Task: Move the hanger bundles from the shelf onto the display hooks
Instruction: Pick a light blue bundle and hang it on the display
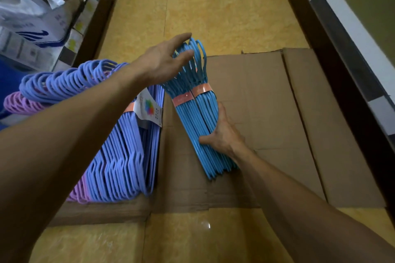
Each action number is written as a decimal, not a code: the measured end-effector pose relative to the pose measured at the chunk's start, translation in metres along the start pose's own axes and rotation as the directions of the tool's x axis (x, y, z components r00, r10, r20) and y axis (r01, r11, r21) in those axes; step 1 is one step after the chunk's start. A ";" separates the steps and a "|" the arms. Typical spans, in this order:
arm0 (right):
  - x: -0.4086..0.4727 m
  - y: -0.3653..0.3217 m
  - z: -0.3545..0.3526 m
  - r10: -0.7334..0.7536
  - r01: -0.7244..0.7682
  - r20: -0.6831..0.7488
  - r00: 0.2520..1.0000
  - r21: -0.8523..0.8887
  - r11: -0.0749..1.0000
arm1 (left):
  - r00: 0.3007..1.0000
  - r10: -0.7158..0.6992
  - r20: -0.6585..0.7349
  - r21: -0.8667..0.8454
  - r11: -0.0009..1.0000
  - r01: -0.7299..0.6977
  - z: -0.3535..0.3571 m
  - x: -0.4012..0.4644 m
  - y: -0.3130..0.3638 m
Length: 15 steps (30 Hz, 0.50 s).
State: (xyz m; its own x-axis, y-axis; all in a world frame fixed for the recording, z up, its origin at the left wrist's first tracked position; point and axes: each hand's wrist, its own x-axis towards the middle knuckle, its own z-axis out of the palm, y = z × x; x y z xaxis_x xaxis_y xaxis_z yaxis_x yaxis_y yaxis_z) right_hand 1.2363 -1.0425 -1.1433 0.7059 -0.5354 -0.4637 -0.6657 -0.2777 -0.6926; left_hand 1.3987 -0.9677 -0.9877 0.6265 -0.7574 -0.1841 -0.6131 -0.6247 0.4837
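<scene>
Head view, looking down. Between the two hands: two blue hanger bundles (198, 117), pressed side by side, each bound by its own orange paper band (193, 94), standing tilted on flattened cardboard (277, 113). At their upper end, left hand (161, 63), fingers spread and loosely bent over the blue hook tops (195, 53), thumb and fingertips touching them; no firm clasp visible, more a wide, reaching hold. At their lower half, right hand (222, 132), thumb pressed across the near face of the bundles, fingers curled behind the far edge, gripping both together. Lower ends of the blue bundles just past the right wrist, resting on or just above the cardboard; cannot tell which.

Under and to the outside of the left forearm: a stack of periwinkle hanger bundles (119, 156), hooks fanned out beyond the elbow, exact number impossible to count, one white label with a coloured print (149, 109) showing beside the left wrist. Beneath those, a strip of lilac hangers (19, 102), number also unclear.

Beyond the left hand, farther off: white packaged goods (32, 17) on a shelf. Beyond the right hand, well apart: a dark shelf edge with white price strips (342, 38). Between and ahead of both hands: glossy yellow floor tiles (213, 6).
</scene>
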 end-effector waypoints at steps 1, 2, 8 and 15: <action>-0.002 -0.002 -0.001 -0.007 0.007 -0.007 1.000 -0.013 1.000 | 1.000 -0.017 -0.018 -0.022 1.000 0.017 0.001 0.002 -0.001; -0.004 -0.004 -0.003 -0.008 0.007 -0.015 1.000 -0.039 0.999 | 0.999 -0.027 -0.031 -0.039 0.999 0.026 0.001 0.004 -0.001; -0.004 -0.003 -0.004 -0.074 0.060 -0.105 0.992 -0.134 0.989 | 0.999 -0.017 -0.030 -0.064 0.998 0.015 0.000 0.020 0.008; -0.010 -0.024 0.023 -0.057 -0.011 -0.255 0.965 -0.258 0.966 | 0.998 -0.002 -0.061 -0.094 0.996 -0.003 0.005 0.023 0.008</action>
State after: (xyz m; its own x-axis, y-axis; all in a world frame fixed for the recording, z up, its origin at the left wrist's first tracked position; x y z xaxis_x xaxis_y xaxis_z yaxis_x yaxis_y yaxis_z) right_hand 1.2508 -1.0121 -1.1352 0.6575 -0.7045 -0.2672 -0.7136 -0.4683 -0.5211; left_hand 1.4056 -0.9914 -0.9922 0.6563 -0.7428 -0.1323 -0.5670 -0.6013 0.5630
